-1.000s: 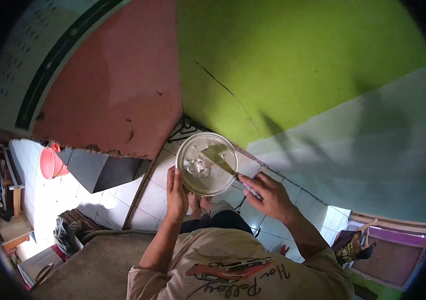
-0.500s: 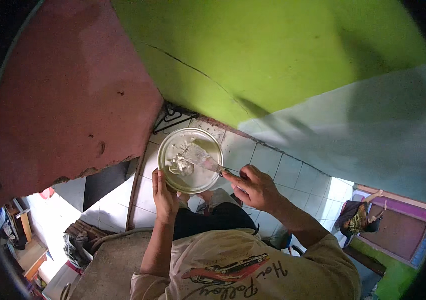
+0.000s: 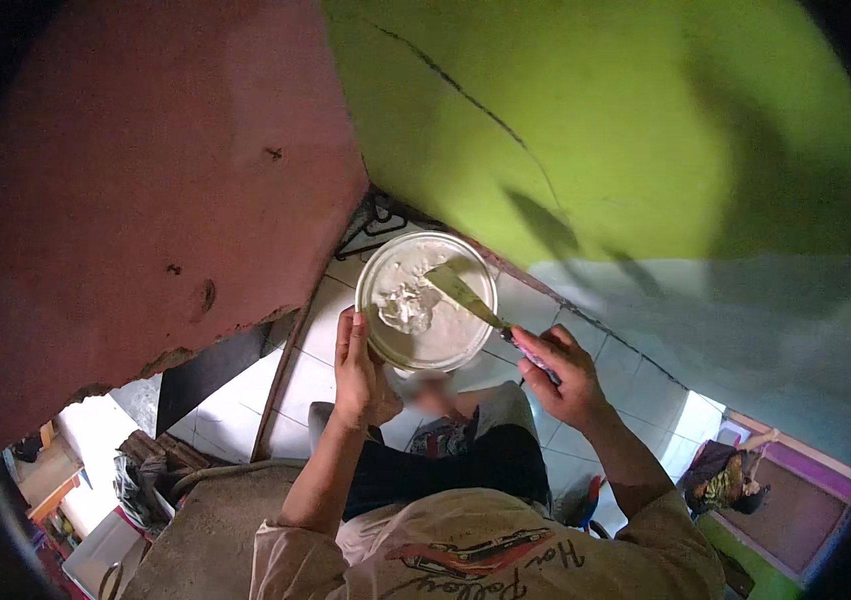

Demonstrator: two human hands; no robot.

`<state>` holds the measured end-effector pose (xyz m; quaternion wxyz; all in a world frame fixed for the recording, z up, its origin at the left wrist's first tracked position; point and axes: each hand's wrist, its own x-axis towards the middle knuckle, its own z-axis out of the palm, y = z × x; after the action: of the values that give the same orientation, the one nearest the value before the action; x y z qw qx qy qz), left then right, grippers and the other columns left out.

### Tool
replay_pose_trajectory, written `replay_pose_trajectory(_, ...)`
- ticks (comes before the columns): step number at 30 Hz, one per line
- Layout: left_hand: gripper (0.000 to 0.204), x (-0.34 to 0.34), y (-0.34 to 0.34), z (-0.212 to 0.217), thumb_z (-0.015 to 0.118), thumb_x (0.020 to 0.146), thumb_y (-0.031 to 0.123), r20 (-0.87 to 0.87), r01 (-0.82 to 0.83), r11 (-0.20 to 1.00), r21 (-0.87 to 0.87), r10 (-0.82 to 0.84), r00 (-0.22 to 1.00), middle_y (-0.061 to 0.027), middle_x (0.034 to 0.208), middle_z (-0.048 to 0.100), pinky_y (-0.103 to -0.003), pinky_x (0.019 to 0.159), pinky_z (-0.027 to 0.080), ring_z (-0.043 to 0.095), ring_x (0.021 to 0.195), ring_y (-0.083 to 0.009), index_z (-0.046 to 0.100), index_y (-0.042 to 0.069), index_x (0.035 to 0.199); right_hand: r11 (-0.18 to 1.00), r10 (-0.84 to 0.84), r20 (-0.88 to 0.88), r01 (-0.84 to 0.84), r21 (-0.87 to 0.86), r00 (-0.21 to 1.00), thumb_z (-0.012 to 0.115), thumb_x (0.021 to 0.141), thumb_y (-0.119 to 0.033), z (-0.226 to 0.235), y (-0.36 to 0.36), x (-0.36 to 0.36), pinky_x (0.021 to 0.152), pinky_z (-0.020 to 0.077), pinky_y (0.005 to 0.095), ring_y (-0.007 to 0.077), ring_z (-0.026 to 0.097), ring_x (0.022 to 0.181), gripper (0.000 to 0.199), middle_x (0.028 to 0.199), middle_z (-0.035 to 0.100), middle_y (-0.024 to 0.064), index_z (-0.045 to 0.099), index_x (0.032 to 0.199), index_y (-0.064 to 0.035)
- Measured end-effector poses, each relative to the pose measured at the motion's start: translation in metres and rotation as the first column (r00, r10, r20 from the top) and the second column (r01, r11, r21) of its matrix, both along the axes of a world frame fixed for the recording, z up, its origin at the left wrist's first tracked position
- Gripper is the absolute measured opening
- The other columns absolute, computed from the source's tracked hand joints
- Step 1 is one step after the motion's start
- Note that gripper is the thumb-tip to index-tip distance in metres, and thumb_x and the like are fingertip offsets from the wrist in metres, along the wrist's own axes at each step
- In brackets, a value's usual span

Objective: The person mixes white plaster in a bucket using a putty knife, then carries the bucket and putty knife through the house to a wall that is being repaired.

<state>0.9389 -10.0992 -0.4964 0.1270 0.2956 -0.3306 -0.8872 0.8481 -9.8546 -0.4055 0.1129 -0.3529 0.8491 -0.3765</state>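
Putty knife (image 3: 461, 292) now over bowl (image 3: 429, 300), apparently touching paste.

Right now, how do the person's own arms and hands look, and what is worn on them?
Both forearms are bare. The left hand and the right hand wear no gloves, and no ring, watch or bracelet can be seen. Short sleeves of a pale beige T-shirt with a red and dark printed design on the chest end at the upper arms.
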Motion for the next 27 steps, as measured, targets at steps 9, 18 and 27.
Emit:
replay_pose_trajectory(9,0.027,0.002,-0.003,-0.072,0.043,0.103,0.027,0.040,0.064,0.974,-0.219,-0.057,0.998,-0.0054,0.102,0.058,-0.025,0.084,0.044,0.055,0.096,-0.0116,0.053,0.004,0.113,0.998,-0.045,-0.001,0.045,-0.041,0.999,0.065,0.086,-0.007,-0.058,0.005,0.004,0.068,0.0478,0.0322,0.0235,0.059,0.075,0.041,0.089,0.060,0.0140,0.058,0.126,-0.0039)
replay_pose_trajectory(18,0.024,-0.009,-0.007,-0.131,0.047,0.101,0.026,-0.156,-0.026,0.990,-0.136,0.005,0.988,-0.0048,0.103,0.059,-0.027,0.085,0.045,0.055,0.095,-0.0112,0.054,0.005,0.111,0.988,-0.050,-0.225,0.015,-0.154,0.973,0.067,0.083,-0.008,-0.111,0.007,0.005,0.063,0.0474,0.0341,0.0241,0.057,0.070,0.040,0.085,0.057,0.0113,0.062,0.122,-0.0059)
replay_pose_trajectory(27,0.023,-0.025,-0.015,-0.170,0.051,0.099,0.026,-0.288,-0.003,0.996,-0.087,-0.022,0.957,-0.0042,0.101,0.062,-0.030,0.086,0.046,0.058,0.094,-0.0145,0.057,0.006,0.108,0.999,0.039,-0.655,-0.040,0.012,0.755,0.071,0.079,-0.012,-0.148,0.008,0.009,0.057,0.0476,0.0347,0.0219,0.056,0.066,0.043,0.084,0.051,0.0077,0.065,0.121,-0.0144)
